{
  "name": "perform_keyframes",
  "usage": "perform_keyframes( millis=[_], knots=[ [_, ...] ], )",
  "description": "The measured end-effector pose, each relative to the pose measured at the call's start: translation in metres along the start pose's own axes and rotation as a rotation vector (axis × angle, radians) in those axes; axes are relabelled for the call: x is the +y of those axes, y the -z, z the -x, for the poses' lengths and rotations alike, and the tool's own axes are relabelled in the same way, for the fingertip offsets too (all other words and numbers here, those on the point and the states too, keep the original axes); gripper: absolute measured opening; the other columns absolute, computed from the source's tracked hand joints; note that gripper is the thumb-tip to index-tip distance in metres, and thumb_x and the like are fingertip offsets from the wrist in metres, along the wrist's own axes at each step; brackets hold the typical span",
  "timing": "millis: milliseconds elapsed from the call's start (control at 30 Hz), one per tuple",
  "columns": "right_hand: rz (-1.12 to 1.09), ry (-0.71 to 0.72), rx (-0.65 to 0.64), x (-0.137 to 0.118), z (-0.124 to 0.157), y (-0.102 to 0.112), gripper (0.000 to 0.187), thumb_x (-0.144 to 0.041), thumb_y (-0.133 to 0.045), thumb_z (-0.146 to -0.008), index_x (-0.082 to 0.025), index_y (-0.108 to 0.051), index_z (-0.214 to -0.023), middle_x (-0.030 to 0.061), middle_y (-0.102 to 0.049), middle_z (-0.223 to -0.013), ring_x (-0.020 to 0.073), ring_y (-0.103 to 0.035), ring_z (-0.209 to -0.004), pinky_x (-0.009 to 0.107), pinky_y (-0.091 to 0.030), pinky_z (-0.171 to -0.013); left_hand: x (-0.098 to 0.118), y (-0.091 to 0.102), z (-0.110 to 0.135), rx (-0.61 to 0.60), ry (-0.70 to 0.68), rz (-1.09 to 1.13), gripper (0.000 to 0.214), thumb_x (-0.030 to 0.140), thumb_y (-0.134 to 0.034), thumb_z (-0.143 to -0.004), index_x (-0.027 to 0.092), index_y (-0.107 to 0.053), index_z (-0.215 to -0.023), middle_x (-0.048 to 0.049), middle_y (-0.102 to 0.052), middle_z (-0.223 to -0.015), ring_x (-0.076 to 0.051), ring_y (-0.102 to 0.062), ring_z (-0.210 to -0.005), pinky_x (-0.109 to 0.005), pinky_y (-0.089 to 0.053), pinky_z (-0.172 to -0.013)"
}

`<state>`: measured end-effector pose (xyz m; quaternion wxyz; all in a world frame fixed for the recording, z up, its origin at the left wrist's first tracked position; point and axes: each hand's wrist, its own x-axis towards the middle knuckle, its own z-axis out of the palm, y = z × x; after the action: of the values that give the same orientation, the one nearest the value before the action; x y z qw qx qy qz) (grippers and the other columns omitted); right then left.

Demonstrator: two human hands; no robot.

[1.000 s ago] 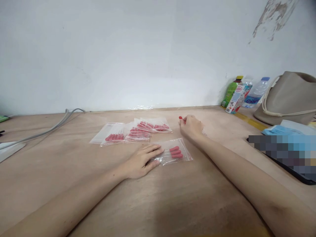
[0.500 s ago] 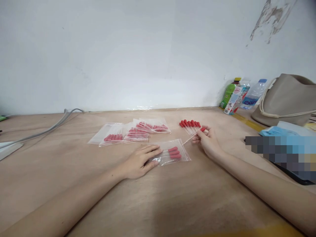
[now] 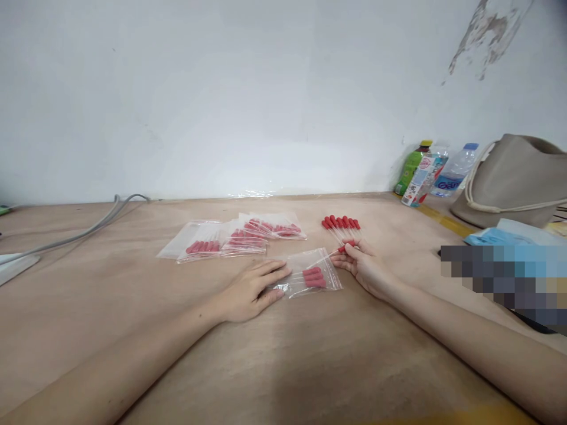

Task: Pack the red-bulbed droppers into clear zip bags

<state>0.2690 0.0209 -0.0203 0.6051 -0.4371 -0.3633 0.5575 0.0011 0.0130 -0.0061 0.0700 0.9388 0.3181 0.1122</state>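
Note:
My left hand (image 3: 253, 289) lies flat, fingers stretched out, pressing the left end of a clear zip bag (image 3: 310, 273) that holds three red-bulbed droppers. My right hand (image 3: 364, 265) is closed on one red-bulbed dropper (image 3: 340, 250), whose thin tip pokes into the bag's right, open end. A loose row of several red-bulbed droppers (image 3: 341, 224) lies on the wooden table (image 3: 283, 354) just beyond my right hand.
Several filled zip bags (image 3: 234, 236) lie in a pile behind the left hand. At the back right stand drink bottles (image 3: 425, 172) and a beige bag (image 3: 518, 177); a dark tray (image 3: 531, 319) sits at the right edge. A grey cable (image 3: 84, 233) runs along the left.
My right hand picked one dropper from the loose row and brought it back and left to the bag's open end. The left hand stayed flat on the bag.

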Motion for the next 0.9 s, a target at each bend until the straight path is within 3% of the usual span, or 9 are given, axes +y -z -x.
perform_keyframes(
  millis=[133, 267, 400, 500, 567, 667, 833, 900],
  knots=[
    [0.068, 0.022, -0.035, 0.001, -0.002, 0.002, 0.02, -0.024, -0.062, -0.072, -0.021, -0.043, -0.078, -0.0027, -0.062, -0.066, 0.0101, -0.062, -0.061, 0.025, -0.051, -0.063, 0.002, 0.001, 0.0, 0.017, -0.009, 0.016, 0.045, 0.038, -0.037, -0.092, 0.027, -0.032, -0.135, -0.0041, -0.035, -0.139, -0.022, -0.032, -0.127, -0.042, -0.025, -0.105],
    [0.414, 0.061, -0.229, 0.001, -0.007, 0.011, 0.026, -0.03, -0.07, -0.061, -0.016, -0.054, -0.075, -0.0052, -0.056, -0.057, 0.0064, -0.052, -0.051, 0.019, -0.043, -0.051, 0.004, 0.003, 0.0, 0.024, -0.003, 0.034, 0.047, 0.037, -0.037, -0.092, 0.025, -0.028, -0.137, -0.0056, -0.036, -0.139, -0.022, -0.033, -0.127, -0.043, -0.026, -0.105],
    [0.697, 0.161, -0.293, -0.001, -0.011, 0.012, 0.027, -0.036, -0.069, -0.06, -0.015, -0.063, -0.076, -0.0078, -0.047, -0.046, 0.0056, -0.04, -0.043, 0.019, -0.034, -0.043, 0.004, 0.003, 0.0, 0.024, -0.008, 0.029, 0.047, 0.037, -0.036, -0.092, 0.026, -0.028, -0.137, -0.006, -0.036, -0.138, -0.022, -0.033, -0.127, -0.043, -0.026, -0.105],
    [0.68, 0.143, -0.367, 0.0, -0.012, 0.004, 0.028, -0.041, -0.066, -0.062, -0.017, -0.066, -0.075, -0.0026, -0.059, -0.056, 0.0107, -0.052, -0.053, 0.023, -0.043, -0.051, 0.003, 0.002, 0.0, 0.026, -0.007, 0.025, 0.046, 0.037, -0.036, -0.092, 0.025, -0.03, -0.136, -0.0057, -0.037, -0.138, -0.022, -0.033, -0.127, -0.043, -0.026, -0.105],
    [0.645, 0.128, -0.324, 0.002, -0.013, -0.001, 0.028, -0.042, -0.067, -0.06, -0.017, -0.065, -0.07, 0.0002, -0.063, -0.061, 0.0144, -0.057, -0.058, 0.027, -0.046, -0.054, 0.003, 0.002, 0.0, 0.018, 0.005, 0.027, 0.046, 0.038, -0.036, -0.092, 0.025, -0.031, -0.136, -0.0053, -0.036, -0.139, -0.022, -0.032, -0.127, -0.042, -0.026, -0.105],
    [0.663, 0.151, -0.219, 0.007, -0.012, -0.006, 0.026, -0.041, -0.07, -0.057, -0.017, -0.061, -0.063, 0.0003, -0.062, -0.057, 0.0148, -0.057, -0.055, 0.026, -0.045, -0.051, 0.004, 0.002, -0.001, 0.005, 0.017, 0.025, 0.046, 0.039, -0.035, -0.092, 0.025, -0.03, -0.136, -0.0051, -0.035, -0.139, -0.022, -0.031, -0.128, -0.042, -0.026, -0.105],
    [0.739, 0.251, -0.355, 0.005, -0.014, -0.003, 0.021, -0.037, -0.061, -0.066, -0.017, -0.063, -0.063, -0.0001, -0.062, -0.065, 0.0118, -0.055, -0.059, 0.023, -0.044, -0.056, 0.004, 0.002, -0.001, -0.01, 0.034, 0.007, 0.051, 0.041, -0.036, -0.092, 0.02, -0.027, -0.138, -0.0081, -0.034, -0.139, -0.022, -0.031, -0.128, -0.042, -0.025, -0.106],
    [0.817, 0.211, -0.315, -0.002, -0.019, 0.0, 0.02, -0.036, -0.058, -0.067, -0.017, -0.064, -0.068, -0.0006, -0.061, -0.062, 0.0113, -0.053, -0.056, 0.023, -0.042, -0.054, 0.004, 0.002, -0.001, -0.007, 0.043, 0.0, 0.053, 0.042, -0.036, -0.091, 0.02, -0.027, -0.138, -0.009, -0.034, -0.139, -0.023, -0.031, -0.128, -0.042, -0.025, -0.105]
  ],
)
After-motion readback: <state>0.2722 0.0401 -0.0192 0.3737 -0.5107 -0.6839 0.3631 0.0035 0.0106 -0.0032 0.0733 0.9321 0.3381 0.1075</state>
